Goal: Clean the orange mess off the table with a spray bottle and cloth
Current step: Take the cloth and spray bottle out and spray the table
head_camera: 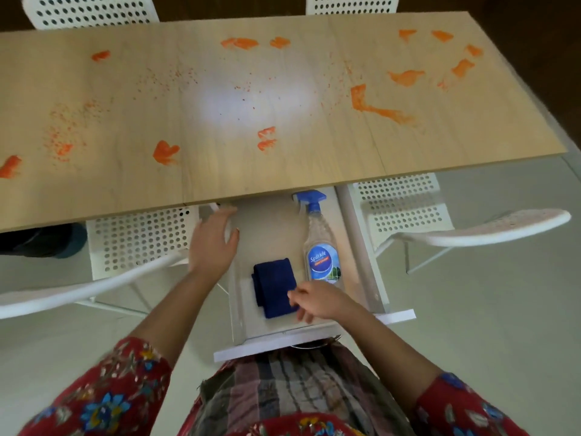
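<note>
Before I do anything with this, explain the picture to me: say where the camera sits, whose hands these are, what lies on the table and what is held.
There is no machine here. A person works with two bare hands, and one camera worn on the head looks forward and down at them. The wooden table carries orange smears and specks, not yet wiped. Below its near edge a drawer stands pulled out. In it lie a folded blue cloth and a clear spray bottle on its side. The left hand is open at the drawer's left wall and holds nothing. The right hand reaches onto the cloth's near corner, and blur hides whether it grips yet. White perforated chairs stand around the table.
</note>
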